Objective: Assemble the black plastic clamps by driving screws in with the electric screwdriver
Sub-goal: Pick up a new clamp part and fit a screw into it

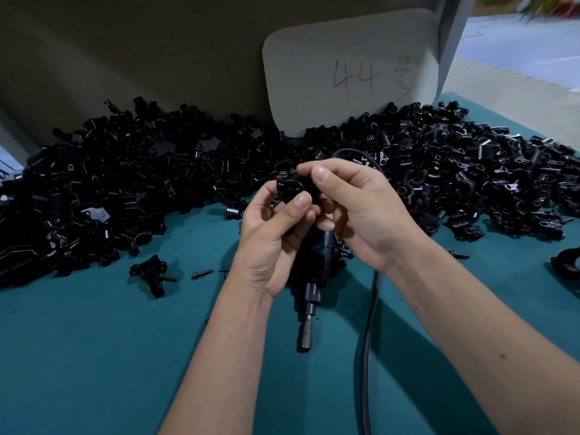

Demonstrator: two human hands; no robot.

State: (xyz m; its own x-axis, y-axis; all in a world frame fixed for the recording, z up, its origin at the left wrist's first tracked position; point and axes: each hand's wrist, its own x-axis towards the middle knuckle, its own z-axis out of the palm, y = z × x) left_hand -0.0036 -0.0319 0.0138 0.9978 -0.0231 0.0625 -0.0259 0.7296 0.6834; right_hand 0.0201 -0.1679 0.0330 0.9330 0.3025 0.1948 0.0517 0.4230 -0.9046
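**Clamp held at centre, driver idle on the mat**

Teal matting [94, 356] covers the bench, backed by a drab wall and a grey card [348, 70] marked "44" in red. Black clamp parts lie in two large heaps, one at left [125, 183] and one at right [455, 174], meeting behind the hands. Loose screws [202, 273] and one stray part [153, 273] lie on the mat near the left heap.

Left hand [273, 243]: fingers closed on the clamp [293, 188], thumb pressed to its near face. Right hand [361, 211]: thumb and forefinger pinched together at the clamp's upper edge, apparently seating or steadying a small metal piece there; whether that is a screw head cannot be told. The clamp is held above the mat, in front of the heaps.

The screwdriver [310, 296] lies on the mat beneath the hands, bit end toward the person, in neither hand. Its cable [370, 324] runs alongside on the right.

Assessment: the step in hand appears to be fitting parts or starting a screw by finger, before driving. The clamp should be light and rigid, with moulded edges that offer sure purchase; smooth plastic may slip under torque. It is best gripped across the body, clear of the screw hole, so the bit has straight access. The screws are small and easily dropped among the parts.
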